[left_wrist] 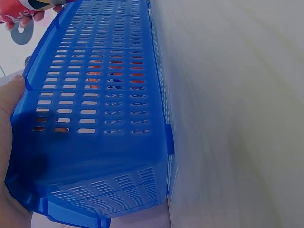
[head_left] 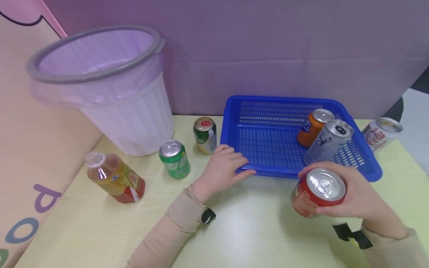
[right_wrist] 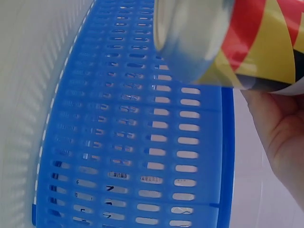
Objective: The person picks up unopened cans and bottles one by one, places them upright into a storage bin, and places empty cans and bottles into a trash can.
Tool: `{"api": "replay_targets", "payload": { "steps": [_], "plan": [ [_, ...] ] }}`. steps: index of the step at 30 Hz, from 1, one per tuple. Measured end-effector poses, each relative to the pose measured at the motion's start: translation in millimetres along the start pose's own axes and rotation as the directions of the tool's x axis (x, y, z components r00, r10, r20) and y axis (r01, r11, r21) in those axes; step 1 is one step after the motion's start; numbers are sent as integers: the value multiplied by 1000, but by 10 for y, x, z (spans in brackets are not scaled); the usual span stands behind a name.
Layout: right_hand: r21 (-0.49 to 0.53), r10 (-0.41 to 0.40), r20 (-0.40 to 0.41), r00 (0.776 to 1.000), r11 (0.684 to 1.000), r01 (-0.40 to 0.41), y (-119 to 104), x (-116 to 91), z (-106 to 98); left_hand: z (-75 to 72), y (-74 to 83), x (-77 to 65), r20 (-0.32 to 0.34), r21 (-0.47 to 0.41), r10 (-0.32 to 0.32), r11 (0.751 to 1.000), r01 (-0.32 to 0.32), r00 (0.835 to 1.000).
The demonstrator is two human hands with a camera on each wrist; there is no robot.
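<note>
My right hand (head_left: 358, 190) grips a red soda can (head_left: 318, 193) just in front of the blue basket's near rim, silver lid up. The right wrist view shows the silver bottom and red, yellow and black side of this can (right_wrist: 256, 38) beside the basket wall (right_wrist: 199, 142). My left hand (head_left: 222, 171) holds the near left corner of the blue basket (head_left: 264, 172), its fingers over the rim and thumb along the front edge. Inside the basket, at its right end, an orange Fanta can (head_left: 306, 132) stands beside a leaning silver-grey can (head_left: 325, 143).
Left of the basket stand a dark green and gold can (head_left: 205, 137), a green can (head_left: 175, 162) and a bottle of reddish drink (head_left: 117, 178). A lined white bin (head_left: 134, 123) rises behind them. A white Coca-Cola can (head_left: 380, 132) is right of the basket.
</note>
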State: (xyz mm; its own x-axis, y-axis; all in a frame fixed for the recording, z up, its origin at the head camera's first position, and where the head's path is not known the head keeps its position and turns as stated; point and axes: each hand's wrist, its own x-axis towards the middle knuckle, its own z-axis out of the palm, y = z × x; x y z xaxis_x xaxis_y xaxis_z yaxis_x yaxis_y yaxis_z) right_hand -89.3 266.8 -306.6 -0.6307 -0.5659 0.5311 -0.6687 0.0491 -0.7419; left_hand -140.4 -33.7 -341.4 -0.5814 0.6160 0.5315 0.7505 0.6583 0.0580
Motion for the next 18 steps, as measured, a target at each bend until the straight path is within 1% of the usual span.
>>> {"api": "replay_targets", "payload": {
  "steps": [5, 9, 10, 14, 16, 17, 18],
  "plan": [
    [-4, 2, 3, 1000, 1000, -2, 9, 10, 14, -6, 9, 9, -7, 0, 0, 1000, 0, 1000],
    [-17, -4, 2, 1000, 1000, 4, 18, 16, 21, -7, 12, 12, 3, -6, 0, 1000, 0, 1000],
    [-35, 13, 5, 1000, 999, -13, 9, 14, 20, -5, 12, 12, 6, -4, 1, 1000, -1, 1000],
    [-35, 5, 7, 1000, 999, -5, 13, 25, 18, 4, 12, 9, 12, 0, 0, 1000, 0, 1000],
    [-5, -22, 16, 1000, 1000, 22, 22, 39, 8, 3, 11, 6, 12, 1, -3, 1000, 3, 1000],
    [23, -55, 17, 998, 998, 55, 37, 51, 3, 2, 11, 5, 12, -1, -5, 1000, 5, 1000],
    [32, -68, 20, 997, 997, 68, 40, 61, -5, 2, 9, 2, 11, -1, -5, 1000, 5, 1000]
  ]
}}
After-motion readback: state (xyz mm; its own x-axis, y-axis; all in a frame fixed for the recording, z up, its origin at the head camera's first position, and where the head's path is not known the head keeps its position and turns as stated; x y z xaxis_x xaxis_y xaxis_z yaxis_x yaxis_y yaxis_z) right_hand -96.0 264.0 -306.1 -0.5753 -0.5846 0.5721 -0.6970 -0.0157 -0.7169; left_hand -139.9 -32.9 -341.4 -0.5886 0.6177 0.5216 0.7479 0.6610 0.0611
